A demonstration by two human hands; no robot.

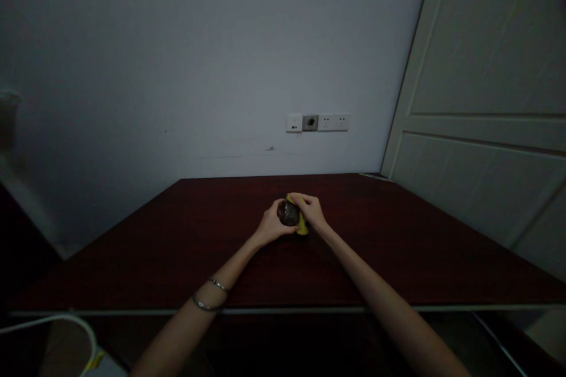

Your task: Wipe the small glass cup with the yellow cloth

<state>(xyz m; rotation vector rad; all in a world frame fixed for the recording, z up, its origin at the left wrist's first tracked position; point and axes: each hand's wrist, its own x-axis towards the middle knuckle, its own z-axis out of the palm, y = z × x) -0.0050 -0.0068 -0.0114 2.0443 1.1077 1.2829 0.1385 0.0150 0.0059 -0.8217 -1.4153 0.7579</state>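
While the left hand (pixel 270 225) curls around its near and left sides, a small, dark, rounded object (pixel 289 213) with a glossy surface sits between the two hands; whether it rests on the counter (pixel 168 247) or is lifted slightly off it, I cannot tell. Thumb and fingers of the left hand are spread just to the object's width, gripping it. Against the object's right side lies a yellow cloth (pixel 303 225), pinched in the right hand (pixel 311 210), whose fingers are bent over its upper part; the lower end pokes out below them.

Two thin bracelets (pixel 202 303) circle the left forearm, nearer the viewer than the hands. Dark red and bare-looking around them, the counter stretches to both sides of the hands and back to a pale wall (pixel 221 59) beyond. On that wall, past the hands and a little to their right, runs a row of sockets (pixel 333 123). Well to the hands' right stands a panelled door (pixel 481 100); far to their left, below the counter's edge, a white cable (pixel 66 317) bends downward.
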